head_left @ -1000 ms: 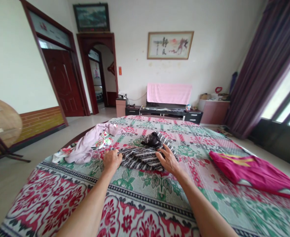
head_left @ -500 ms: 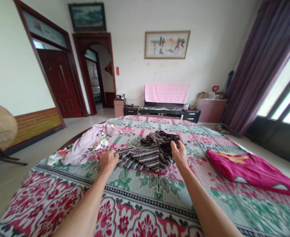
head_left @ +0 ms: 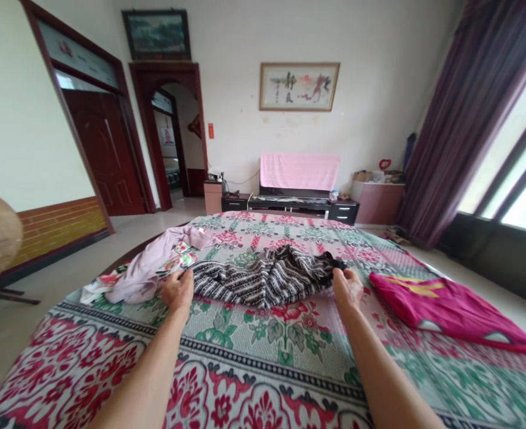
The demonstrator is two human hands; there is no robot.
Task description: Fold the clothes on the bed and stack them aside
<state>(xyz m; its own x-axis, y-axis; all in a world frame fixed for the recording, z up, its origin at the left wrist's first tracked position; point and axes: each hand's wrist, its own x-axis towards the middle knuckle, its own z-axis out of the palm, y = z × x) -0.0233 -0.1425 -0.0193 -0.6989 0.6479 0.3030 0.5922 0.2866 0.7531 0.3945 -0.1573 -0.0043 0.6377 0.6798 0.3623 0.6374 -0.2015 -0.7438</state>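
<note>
Pinching striped garment [head_left: 263, 283] by left end with left hand [head_left: 178, 289], by dark right end with right hand [head_left: 348, 287] (with fingers closed on fabric). Holding it across flowered cover [head_left: 218, 335].

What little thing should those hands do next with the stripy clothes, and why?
Perhaps pull the striped garment gently sideways to smooth it: the left hand and right hand pinch opposite ends, yet its middle looks wrinkled and bunched.
</note>
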